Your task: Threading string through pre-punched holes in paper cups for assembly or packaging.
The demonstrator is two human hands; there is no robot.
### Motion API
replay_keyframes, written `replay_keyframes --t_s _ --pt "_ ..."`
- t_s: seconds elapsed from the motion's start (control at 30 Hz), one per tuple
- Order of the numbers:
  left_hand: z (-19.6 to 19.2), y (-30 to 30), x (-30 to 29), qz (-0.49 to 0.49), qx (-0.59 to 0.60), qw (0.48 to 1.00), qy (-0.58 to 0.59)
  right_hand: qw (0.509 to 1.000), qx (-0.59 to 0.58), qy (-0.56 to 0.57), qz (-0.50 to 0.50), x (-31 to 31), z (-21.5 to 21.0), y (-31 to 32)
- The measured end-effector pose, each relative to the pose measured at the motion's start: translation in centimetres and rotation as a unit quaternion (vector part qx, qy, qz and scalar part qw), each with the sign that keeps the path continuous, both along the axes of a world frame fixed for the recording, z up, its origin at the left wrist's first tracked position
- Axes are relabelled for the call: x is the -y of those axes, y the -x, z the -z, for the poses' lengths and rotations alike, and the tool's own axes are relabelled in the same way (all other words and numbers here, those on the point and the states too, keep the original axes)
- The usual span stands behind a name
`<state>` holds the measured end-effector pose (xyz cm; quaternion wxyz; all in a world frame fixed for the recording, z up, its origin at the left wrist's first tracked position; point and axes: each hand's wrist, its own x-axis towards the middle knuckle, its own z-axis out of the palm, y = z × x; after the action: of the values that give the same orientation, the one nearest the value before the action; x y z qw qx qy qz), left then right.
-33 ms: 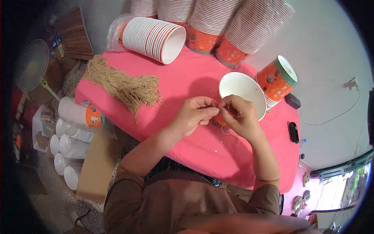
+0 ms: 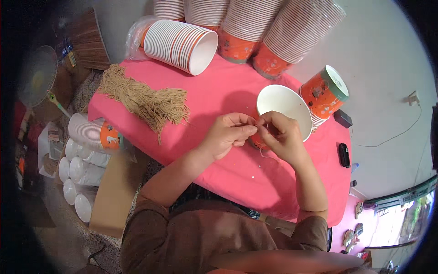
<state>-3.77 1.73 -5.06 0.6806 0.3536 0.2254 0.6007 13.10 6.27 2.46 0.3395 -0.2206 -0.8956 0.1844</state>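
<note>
My left hand (image 2: 229,134) and my right hand (image 2: 281,135) meet over the table, fingertips pinched together. A thin pale string (image 2: 269,157) hangs below my right hand and seems to run into the pinch; its end there is too small to make out. Just behind my hands, a paper bucket (image 2: 285,107) with a white inside and an orange outside leans with its mouth toward me. Small dark holes show near its rim. My right hand covers part of it. Left of my hands lies a bundle of tan cords (image 2: 148,100) on the pink tablecloth (image 2: 214,96).
Tall stacks of paper buckets (image 2: 292,41) line the back, and one stack (image 2: 182,45) lies on its side. Upturned buckets (image 2: 325,91) stand at the right, near a black object (image 2: 344,155). A carton (image 2: 114,196) with wrapped white cups (image 2: 82,171) sits at the lower left.
</note>
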Motion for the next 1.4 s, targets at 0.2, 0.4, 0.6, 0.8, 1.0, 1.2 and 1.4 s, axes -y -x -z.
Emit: replay_keyframes --t_s 0.2,0.4,0.6,0.8,1.0,1.2,1.4 --pt "-0.6 -0.3 0.2 -0.032 -0.025 0.999 -0.001 0.99 -0.009 0.142 -0.011 -0.1 -0.1 -0.3" --pt "-0.6 -0.3 0.1 -0.038 -0.054 0.998 -0.024 0.987 -0.011 0.161 0.006 -0.2 0.0 -0.4" --pt "-1.0 -0.5 0.3 -0.095 -0.13 0.986 -0.029 0.995 -0.009 0.1 0.004 -0.3 0.1 -0.4" --pt "-0.6 -1.0 0.3 -0.298 -0.309 0.876 -0.219 1.0 0.011 -0.015 0.012 0.1 -0.3 -0.1" --pt "-0.9 -0.6 0.0 -0.292 -0.333 0.858 -0.262 0.999 -0.005 0.041 0.012 0.1 -0.2 -0.2" --pt "-0.2 -0.4 -0.4 -0.065 -0.083 0.991 -0.088 0.997 0.021 0.074 0.017 -0.1 -0.7 -0.1" --pt "0.9 -0.2 -1.7 0.09 0.118 0.989 -0.027 0.983 0.077 0.159 0.047 -0.1 -1.1 0.0"
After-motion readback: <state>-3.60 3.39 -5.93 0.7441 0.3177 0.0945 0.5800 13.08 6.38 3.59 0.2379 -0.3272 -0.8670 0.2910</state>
